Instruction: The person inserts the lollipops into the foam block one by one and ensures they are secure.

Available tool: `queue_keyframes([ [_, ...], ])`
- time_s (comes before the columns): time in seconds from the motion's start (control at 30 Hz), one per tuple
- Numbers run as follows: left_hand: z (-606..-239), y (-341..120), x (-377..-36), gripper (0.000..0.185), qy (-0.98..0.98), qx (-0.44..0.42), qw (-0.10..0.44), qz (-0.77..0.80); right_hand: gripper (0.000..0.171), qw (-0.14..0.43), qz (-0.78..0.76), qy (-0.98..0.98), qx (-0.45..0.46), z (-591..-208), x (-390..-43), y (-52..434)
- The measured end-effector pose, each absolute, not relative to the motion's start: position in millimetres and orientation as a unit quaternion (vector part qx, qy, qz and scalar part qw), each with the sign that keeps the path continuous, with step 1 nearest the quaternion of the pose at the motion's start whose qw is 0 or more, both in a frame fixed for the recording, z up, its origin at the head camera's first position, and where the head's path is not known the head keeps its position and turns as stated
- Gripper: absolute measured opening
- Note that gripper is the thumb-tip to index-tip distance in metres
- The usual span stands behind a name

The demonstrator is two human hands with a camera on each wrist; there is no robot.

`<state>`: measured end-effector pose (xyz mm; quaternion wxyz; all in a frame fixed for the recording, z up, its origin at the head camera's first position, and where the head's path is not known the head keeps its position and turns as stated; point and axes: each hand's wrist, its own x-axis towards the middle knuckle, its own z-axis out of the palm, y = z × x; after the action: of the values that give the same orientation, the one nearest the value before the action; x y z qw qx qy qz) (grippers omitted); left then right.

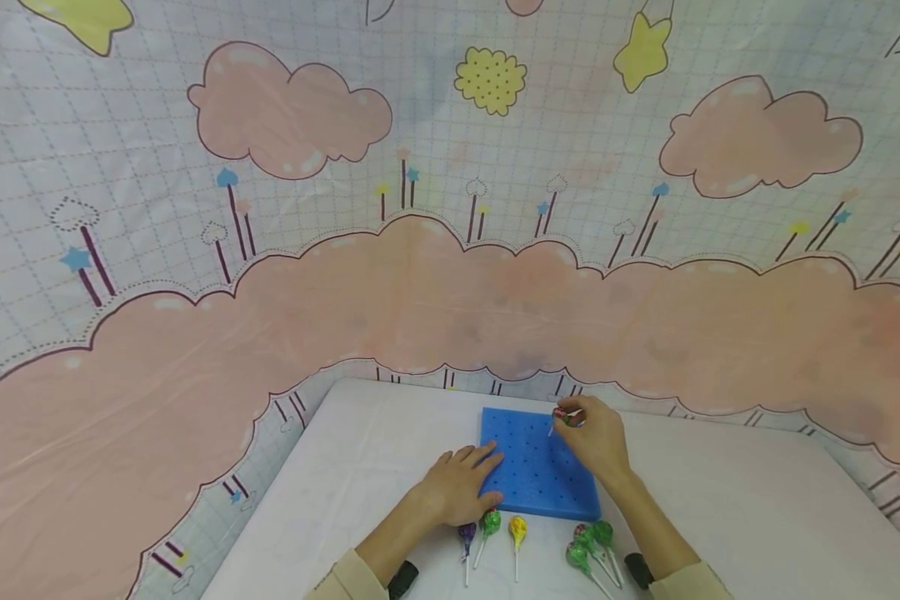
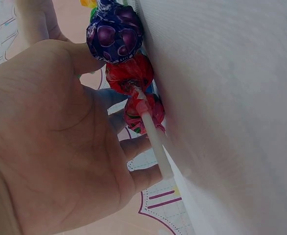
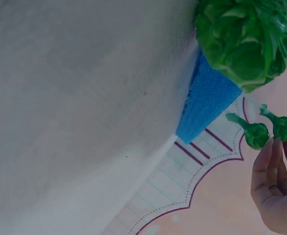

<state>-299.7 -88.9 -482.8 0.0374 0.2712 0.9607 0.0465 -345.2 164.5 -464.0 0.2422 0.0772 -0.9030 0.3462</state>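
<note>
A blue foam board [image 1: 537,487] dotted with holes lies on the white table [image 1: 720,500]. My left hand [image 1: 487,475] rests flat on the board's left edge, fingers straight. My right hand [image 1: 570,419] pinches a green-wrapped lollipop [image 1: 561,416] above the board's far right corner. In the right wrist view the fingertips [image 3: 275,147] hold that lollipop [image 3: 267,132] beyond the board's corner [image 3: 207,103]. In the left wrist view my left hand [image 2: 133,161] shows its palm beside a purple lollipop [image 2: 115,32] and a red one [image 2: 131,73] lying on the table.
Several loose lollipops lie along the near edge: purple [image 1: 467,533], green [image 1: 490,522], yellow [image 1: 517,527] and a green cluster [image 1: 591,542]. One green lollipop [image 3: 246,44] looms close in the right wrist view. A cartoon cloud backdrop [image 1: 420,292] hangs behind the table.
</note>
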Motion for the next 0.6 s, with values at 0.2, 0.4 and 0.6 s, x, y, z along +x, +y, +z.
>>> queue_keyframes([
  [0.2,-482.9,-88.8,-299.1,0.066,0.961,0.271,0.035,0.044,0.023,0.23,0.335,-0.911,0.071,-464.9,-346.3,165.0],
  [0.4,-483.3,-89.1,-299.5,0.066,0.96,0.275,0.029,0.044,0.023,0.229,0.331,-0.912,0.076,-465.9,-347.6,165.2],
  [0.6,-481.6,-89.6,-299.6,0.065,0.958,0.279,0.036,0.057,0.022,0.23,0.326,-0.913,0.08,-466.7,-347.6,165.3],
])
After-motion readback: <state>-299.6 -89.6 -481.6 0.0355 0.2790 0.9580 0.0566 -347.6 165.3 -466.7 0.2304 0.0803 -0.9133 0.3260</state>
